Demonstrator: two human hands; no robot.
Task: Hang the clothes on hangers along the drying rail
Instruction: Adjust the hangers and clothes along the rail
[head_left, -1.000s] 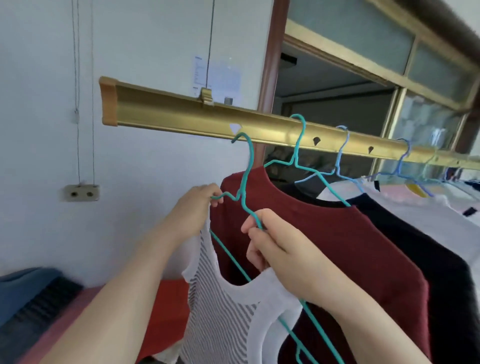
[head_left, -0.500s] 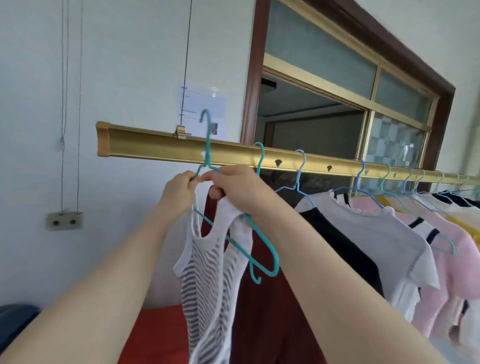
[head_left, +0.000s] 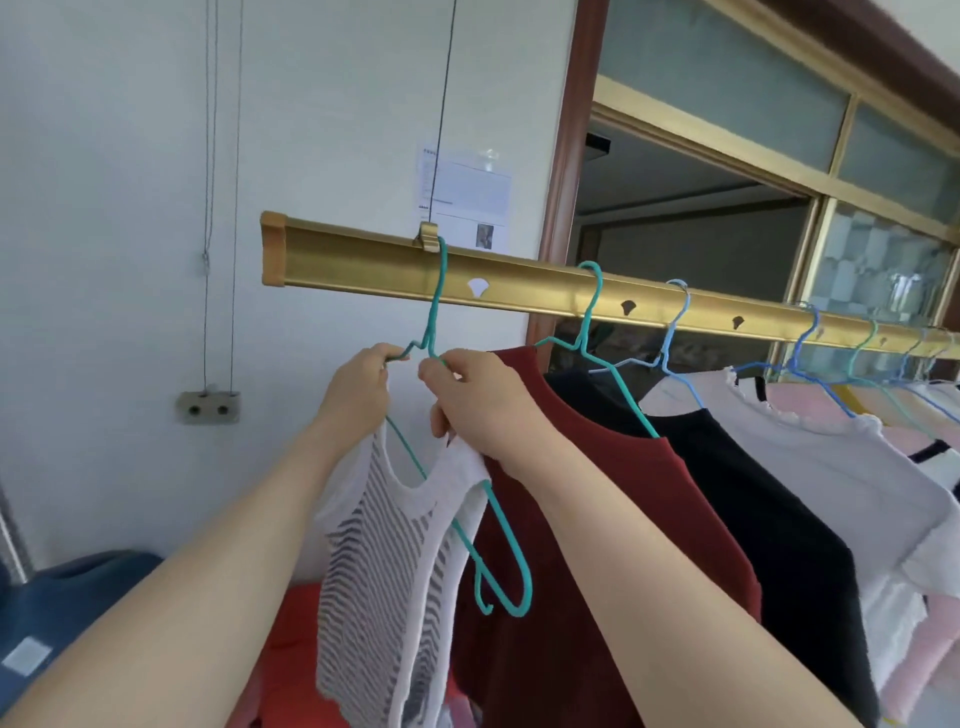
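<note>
A teal wire hanger (head_left: 434, 306) carries a white and grey striped sleeveless top (head_left: 384, 561). Its hook sits over the top of the gold drying rail (head_left: 519, 291), near the rail's left end, beside the cable clip. My left hand (head_left: 358, 395) grips the hanger's left shoulder wire. My right hand (head_left: 478, 402) pinches the hanger at its neck, together with the top's right strap. The hanger's right end (head_left: 511, 597) sticks out bare below the top.
To the right along the rail hang a dark red top (head_left: 597, 519), a black top (head_left: 753, 519), a white top (head_left: 831, 467) and pink clothes (head_left: 924, 415), each on its own hanger. A window frame (head_left: 563, 156) stands behind. A wall socket (head_left: 209, 408) is at left.
The hanger's hook has gone from raised in front of the rail to resting over its top edge. Both hands have dropped a little below the rail, keeping their hold.
</note>
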